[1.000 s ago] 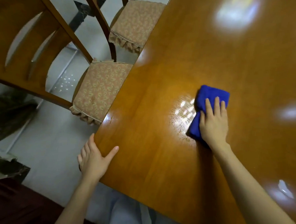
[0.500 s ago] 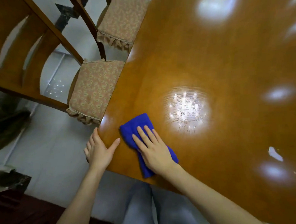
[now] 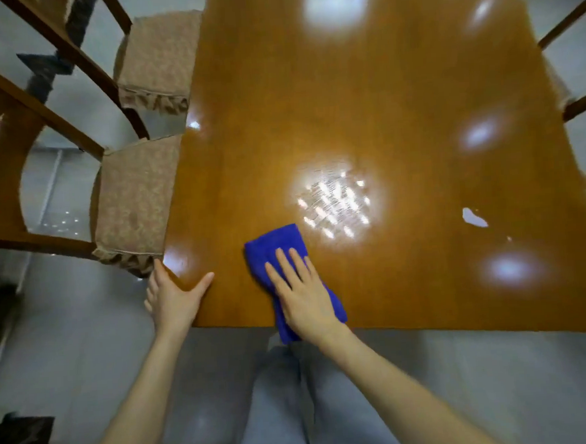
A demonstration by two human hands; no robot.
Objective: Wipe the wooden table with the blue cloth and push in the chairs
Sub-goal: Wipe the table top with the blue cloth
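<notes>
With straight fingers my right hand presses the blue cloth. My left hand, fingers also straight, rests on the table corner, just beside a cushioned chair.

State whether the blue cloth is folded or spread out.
Folded: the blue cloth forms a thick, narrow pad under the flat right hand on the wooden table.

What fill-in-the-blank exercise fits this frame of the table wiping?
1. The right hand presses flat on the ____ cloth.
2. The left hand rests on the wooden table at its near left ____.
3. Along the table's left side, ____ cushioned chair seats show.
Missing words: blue; corner; two.
</notes>
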